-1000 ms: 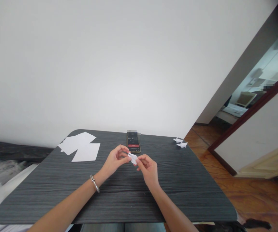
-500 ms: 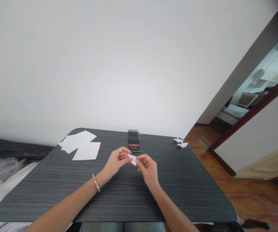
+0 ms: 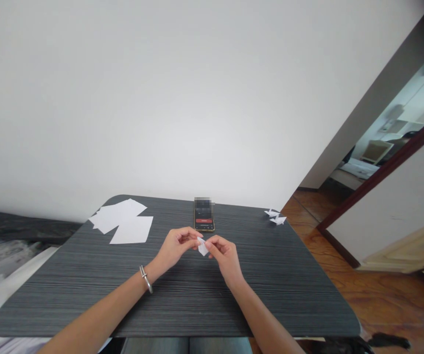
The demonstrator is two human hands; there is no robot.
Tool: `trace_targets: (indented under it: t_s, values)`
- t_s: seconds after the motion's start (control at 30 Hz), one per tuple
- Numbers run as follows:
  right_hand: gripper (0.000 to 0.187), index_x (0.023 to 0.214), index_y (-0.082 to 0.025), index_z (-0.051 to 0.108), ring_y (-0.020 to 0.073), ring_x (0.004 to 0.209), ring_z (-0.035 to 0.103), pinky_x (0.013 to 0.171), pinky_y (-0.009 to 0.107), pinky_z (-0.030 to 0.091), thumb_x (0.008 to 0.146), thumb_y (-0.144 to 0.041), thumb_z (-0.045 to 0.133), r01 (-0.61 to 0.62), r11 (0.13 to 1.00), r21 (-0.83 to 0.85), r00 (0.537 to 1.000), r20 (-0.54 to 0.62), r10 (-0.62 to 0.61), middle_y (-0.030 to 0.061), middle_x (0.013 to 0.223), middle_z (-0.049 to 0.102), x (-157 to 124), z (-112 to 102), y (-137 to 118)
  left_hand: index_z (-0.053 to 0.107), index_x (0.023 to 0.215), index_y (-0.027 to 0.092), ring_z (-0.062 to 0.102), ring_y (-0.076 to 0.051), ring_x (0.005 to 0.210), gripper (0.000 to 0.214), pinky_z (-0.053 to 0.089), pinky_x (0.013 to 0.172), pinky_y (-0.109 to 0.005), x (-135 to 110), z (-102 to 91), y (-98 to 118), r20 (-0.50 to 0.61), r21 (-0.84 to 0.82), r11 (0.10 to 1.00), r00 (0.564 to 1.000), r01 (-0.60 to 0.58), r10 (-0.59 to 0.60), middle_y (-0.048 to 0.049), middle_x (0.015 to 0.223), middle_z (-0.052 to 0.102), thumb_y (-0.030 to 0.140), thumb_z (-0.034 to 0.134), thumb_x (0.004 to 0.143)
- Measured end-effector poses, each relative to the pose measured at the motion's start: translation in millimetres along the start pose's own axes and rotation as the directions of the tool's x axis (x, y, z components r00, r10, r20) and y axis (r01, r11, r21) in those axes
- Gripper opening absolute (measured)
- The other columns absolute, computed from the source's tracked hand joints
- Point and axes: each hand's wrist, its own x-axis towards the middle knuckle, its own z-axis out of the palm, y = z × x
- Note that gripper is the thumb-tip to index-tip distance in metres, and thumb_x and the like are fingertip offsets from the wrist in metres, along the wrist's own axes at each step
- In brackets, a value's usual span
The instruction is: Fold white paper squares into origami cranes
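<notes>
A small folded piece of white paper (image 3: 202,247) is pinched between my two hands above the middle of the table. My left hand (image 3: 180,246), with a silver bangle (image 3: 146,279) on its wrist, grips the paper's left edge between thumb and fingers. On the opposite edge, the thumb and index finger of my right hand (image 3: 225,254) close on it. Just beyond my hands lies a phone (image 3: 204,216) with a lit screen. Two small folded paper figures (image 3: 275,216) sit at the table's far right corner.
Several loose white sheets of paper (image 3: 134,229) overlap on the far left of the dark table (image 3: 167,309). A white wall rises behind the table. To the right are a wooden floor (image 3: 377,295) and a doorway, through which part of a person shows.
The folded paper has turned a little and its outline now looks more uneven, with a fold showing. My fingers have shifted slightly and stay pinched on it.
</notes>
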Motion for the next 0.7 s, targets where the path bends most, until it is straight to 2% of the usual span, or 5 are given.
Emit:
trace_targets:
  t_s: [0.17, 0.33, 0.53, 0.7]
  values:
    - [0.014, 0.065, -0.016, 0.064, 0.0113, 0.055, 0.047, 0.05, 0.022, 0.037, 0.071, -0.029, 0.061, -0.036, 0.999, 0.037, 0.997, 0.062, 0.034, 0.0003, 0.061, 0.057, 1.2, -1.2, -0.4, 0.059, 0.085, 0.013, 0.055, -0.011, 0.057, 0.017, 0.044, 0.057, -0.023, 0.5, 1.5, -3.0, -0.013, 0.0, 1.0, 1.0, -0.026, 0.026, 0.0014, 0.062, 0.06, 0.019, 0.063, 0.069]
    - [0.011, 0.062, -0.017, 0.065, 0.0089, 0.053, 0.04, 0.046, 0.021, 0.031, 0.069, -0.026, 0.064, 0.004, 1.0, 0.027, 0.999, 0.044, -0.006, -0.0023, 0.061, 0.048, 1.8, -2.4, 0.4, 0.056, 0.067, 0.013, 0.053, -0.01, 0.057, 0.011, 0.041, 0.055, -0.021, 1.4, 3.2, -5.5, -0.066, 0.057, 0.998, 0.997, -0.036, 0.039, 0.0014, 0.061, 0.058, 0.02, 0.065, 0.068]
    - [0.013, 0.063, -0.017, 0.064, 0.0065, 0.044, 0.033, 0.04, 0.02, 0.024, 0.07, -0.028, 0.063, -0.03, 0.999, 0.034, 0.999, 0.037, 0.028, -0.004, 0.055, 0.045, 3.0, -3.9, 0.7, 0.062, 0.064, 0.012, 0.052, -0.012, 0.058, 0.01, 0.04, 0.056, -0.022, 2.7, 6.4, -0.9, -0.037, 0.137, 0.99, 0.999, -0.021, 0.027, -0.0003, 0.061, 0.06, 0.021, 0.062, 0.069]
    - [0.014, 0.064, -0.017, 0.065, 0.0061, 0.043, 0.034, 0.038, 0.02, 0.023, 0.068, -0.03, 0.064, -0.037, 0.998, 0.046, 0.999, 0.003, 0.037, -0.0041, 0.053, 0.045, 3.4, -4.8, 1.4, 0.063, 0.064, 0.012, 0.052, -0.012, 0.058, 0.012, 0.041, 0.057, -0.022, 4.0, 8.3, -0.8, 0.004, 0.098, 0.995, 1.0, -0.023, 0.023, -0.0005, 0.061, 0.06, 0.022, 0.061, 0.07]
